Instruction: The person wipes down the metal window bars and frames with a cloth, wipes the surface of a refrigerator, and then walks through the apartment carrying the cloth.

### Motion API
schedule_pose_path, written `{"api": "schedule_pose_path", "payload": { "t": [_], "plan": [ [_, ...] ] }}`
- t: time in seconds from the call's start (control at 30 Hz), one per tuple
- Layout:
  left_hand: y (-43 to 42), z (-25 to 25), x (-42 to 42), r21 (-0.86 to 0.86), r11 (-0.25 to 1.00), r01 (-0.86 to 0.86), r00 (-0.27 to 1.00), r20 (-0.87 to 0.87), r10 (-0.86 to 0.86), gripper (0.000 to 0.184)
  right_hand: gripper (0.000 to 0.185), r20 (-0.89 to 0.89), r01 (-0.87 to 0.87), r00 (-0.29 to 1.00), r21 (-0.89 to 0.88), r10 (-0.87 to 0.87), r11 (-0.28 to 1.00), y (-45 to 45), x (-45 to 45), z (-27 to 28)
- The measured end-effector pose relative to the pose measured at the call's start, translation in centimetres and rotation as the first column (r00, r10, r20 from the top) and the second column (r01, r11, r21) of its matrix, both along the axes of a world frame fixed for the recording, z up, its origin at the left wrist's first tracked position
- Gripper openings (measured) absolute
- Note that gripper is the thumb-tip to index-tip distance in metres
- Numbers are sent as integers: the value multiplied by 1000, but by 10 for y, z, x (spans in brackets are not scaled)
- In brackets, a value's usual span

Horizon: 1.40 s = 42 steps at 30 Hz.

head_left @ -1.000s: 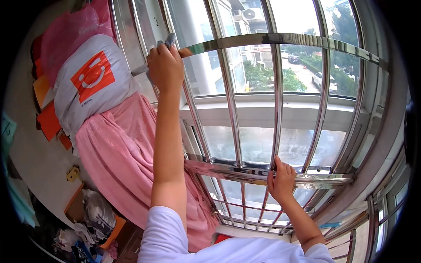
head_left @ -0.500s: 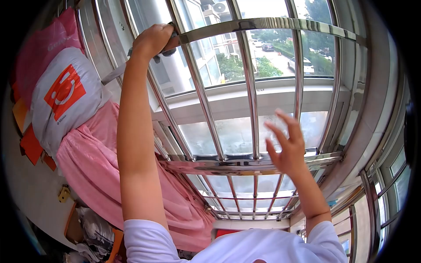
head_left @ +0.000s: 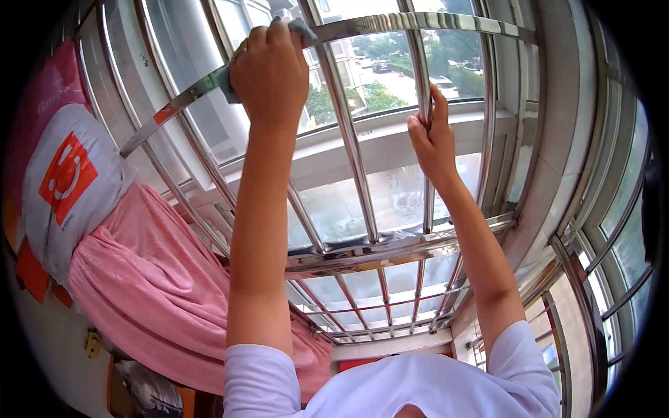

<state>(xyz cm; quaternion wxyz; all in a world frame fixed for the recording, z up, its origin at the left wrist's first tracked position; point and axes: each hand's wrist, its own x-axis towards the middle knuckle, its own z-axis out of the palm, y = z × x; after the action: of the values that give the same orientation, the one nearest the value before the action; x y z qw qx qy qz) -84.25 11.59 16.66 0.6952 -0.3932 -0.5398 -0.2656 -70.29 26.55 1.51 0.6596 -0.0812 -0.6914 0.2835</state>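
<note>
My left hand (head_left: pixel 270 76) is wrapped round a grey-blue cloth (head_left: pixel 302 29), pressing it on the flat metal rail (head_left: pixel 376 25) that crosses the window bars. Part of the cloth shows past both sides of the hand. Lower and to the right, my right hand (head_left: pixel 436 143) grips an upright shiny metal bar (head_left: pixel 419 70), its thumb and fingers around it.
Pink fabric (head_left: pixel 153 279) hangs at the left below a white plastic bag (head_left: pixel 90 146) with an orange print. A lower metal rail (head_left: pixel 376 254) and a grid of bars run beneath my arms. Behind the bars are window panes (head_left: pixel 334 212), with trees and cars outside.
My left hand has slid right along the rail with the cloth. My right hand, open in the air before, has risen and closed on an upright bar. The view has shifted right.
</note>
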Motion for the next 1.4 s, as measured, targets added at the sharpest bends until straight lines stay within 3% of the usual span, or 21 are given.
{"api": "schedule_pose_path", "payload": {
  "t": [0.07, 0.13, 0.27, 0.33, 0.37, 0.4, 0.6, 0.67, 0.73, 0.8, 0.83, 0.87, 0.93, 1.0, 1.07, 1.13, 1.2, 1.27, 1.3, 1.33, 1.4],
  "plan": [
    [-1, 34, 11, -263, 965, -11, 964, 254, 80, 42, 57, -13, 10, 1000, 4, -10, 1000, -1, -1, 0],
    [1, 69, 20, -364, 896, 254, 732, 678, 69, 47, 56, -17, 6, 1000, 12, -5, 1000, -2, 1, 1],
    [-18, 76, 41, -513, 682, 522, 568, 805, 171, 37, 54, -47, -48, 998, 17, 49, 999, 0, 1, 0],
    [13, 33, 9, -187, 982, -33, 974, 215, 73, 43, 53, 5, -70, 997, -47, 71, 996, -1, 3, 0],
    [19, 19, 5, -9, 996, 91, 995, -26, -91, 33, 52, -10, -35, 999, -24, 35, 999, -2, 3, 0],
    [19, 5, 18, -19, 985, 172, 985, 28, -171, 21, 52, -16, -29, 999, -24, 29, 999, -2, 2, 1],
    [55, -12, 30, -40, 993, 108, 922, -369, -115, 42, 53, -28, 14, 1000, -7, -14, 1000, -4, -1, 0],
    [70, 11, 33, -32, 998, 53, 942, -331, -60, 33, 53, -27, -1, 1000, -28, 0, 1000, -4, 0, 2],
    [65, 52, 69, -326, 931, 162, 986, 100, -136, 54, 49, -33, 0, 999, -12, -1, 1000, -6, 2, 2],
    [50, 84, 103, -586, 663, 465, 767, 642, 29, 53, 49, -37, -2, 999, -11, 2, 1000, -5, 3, 2],
    [53, 88, 102, -599, 631, 492, 723, 685, 86, 42, 49, -9, -38, 999, -28, 38, 999, -4, 4, 1],
    [55, 86, 100, -598, 628, 498, 720, 688, 84, 42, 49, 17, -73, 997, -43, 74, 996, -3, 6, 2],
    [58, 80, 96, -745, 648, 156, 937, 319, 140, 33, 52, 24, -84, 996, -44, 85, 996, -3, 10, 3],
    [60, 52, 79, -632, 774, 46, 997, -25, -79, 30, 57, 59, -169, 983, -53, 173, 984, -2, 14, 3],
    [57, 43, 89, -531, 844, -72, 983, 108, 152, 32, 57, 90, -106, 990, -8, 106, 994, -1, 20, 2],
    [54, 32, 91, -487, 873, 38, 985, 167, 51, 26, 53, -153, 409, 912, 376, -380, 831, 4, 29, 9],
    [58, 17, 77, -396, 814, 426, 861, -100, -499, 21, 49, -228, 279, 951, 358, -207, 891, -3, 41, 28],
    [61, 15, 78, -360, 809, 464, 853, -62, -517, 29, 47, -256, 24, 965, 301, 56, 953, -8, 42, 48],
    [62, 17, 79, -377, 663, 647, 714, -5, -700, 37, 47, -258, 25, 965, 302, 57, 953, -13, 43, 59],
    [65, 18, 81, -380, 477, 793, 533, 54, -844, 44, 46, -268, -222, 925, 194, 269, 956, -19, 44, 70],
    [58, 20, 104, -534, 307, 788, 494, 249, -833, 58, 37, -343, -712, 649, 41, 679, 701, -25, 57, 101]
  ]
}}
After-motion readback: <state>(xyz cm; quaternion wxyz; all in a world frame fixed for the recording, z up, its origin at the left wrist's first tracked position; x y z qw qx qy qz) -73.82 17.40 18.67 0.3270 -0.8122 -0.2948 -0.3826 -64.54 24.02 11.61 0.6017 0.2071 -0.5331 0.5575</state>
